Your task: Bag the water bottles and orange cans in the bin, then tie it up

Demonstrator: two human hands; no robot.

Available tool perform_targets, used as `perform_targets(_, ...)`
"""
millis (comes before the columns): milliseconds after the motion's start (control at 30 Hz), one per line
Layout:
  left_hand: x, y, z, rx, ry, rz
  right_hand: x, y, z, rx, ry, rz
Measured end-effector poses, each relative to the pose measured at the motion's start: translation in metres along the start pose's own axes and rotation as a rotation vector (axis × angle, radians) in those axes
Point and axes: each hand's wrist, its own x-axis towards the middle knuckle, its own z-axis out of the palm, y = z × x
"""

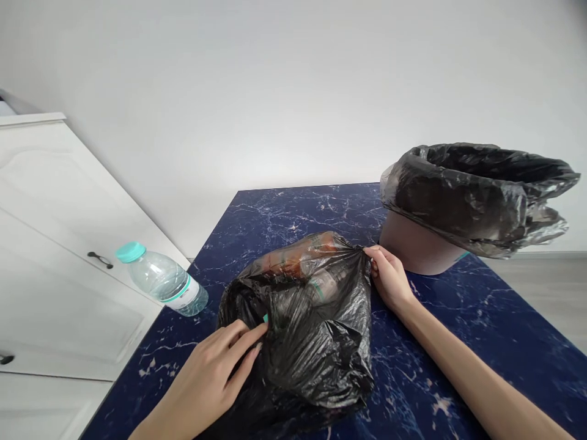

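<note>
A black plastic garbage bag (321, 354) lies on its side on the table in front of me, its mouth toward the left. Through the thin plastic show an orange-brown item (293, 260) and a clear bottle (324, 286) with a pale label. My right hand (389, 275) pinches the gathered far-right corner of the bag and pulls it taut. At the bag's mouth, my left hand (222, 360) has its fingers closed on the plastic edge. A small teal piece (266, 318) peeks out beside its index fingertip; the rest of it is hidden.
A clear water bottle (165, 278) with a teal cap stands at the table's left edge. Back right is a brownish bin (413, 247) lined with another black bag (458, 198). The table (284, 211) is dark blue, marble-patterned. White cabinets (59, 244) stand left, a wall behind.
</note>
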Motion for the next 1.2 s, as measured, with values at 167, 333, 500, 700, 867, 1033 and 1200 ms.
perform_targets(167, 0.018, 0.006, 0.011, 0.018, 0.014, -0.049, 0.000, 0.000, 0.000, 0.002, -0.004, 0.005)
perform_targets(333, 0.025, 0.009, 0.022, 0.000, 0.100, -0.155, 0.001, 0.000, 0.000, -0.005, -0.006, 0.007)
perform_targets(500, 0.029, 0.010, 0.024, -0.051, 0.063, -0.233, 0.001, 0.001, -0.001, -0.020, -0.011, 0.001)
perform_targets(700, 0.035, 0.012, 0.026, -0.067, 0.046, -0.279, 0.001, 0.002, -0.001, -0.036, -0.016, -0.002)
perform_targets(867, 0.033, 0.018, 0.029, -0.118, 0.067, -0.282, 0.000, 0.003, -0.001, -0.063, 0.019, -0.009)
perform_targets(1033, 0.028, 0.019, 0.025, -0.149, 0.118, -0.230, -0.005, -0.002, 0.006, -0.082, 0.040, 0.000)
perform_targets(1200, 0.029, 0.019, 0.022, -0.179, 0.111, -0.221, -0.012, -0.009, 0.011, -0.112, -0.044, 0.046)
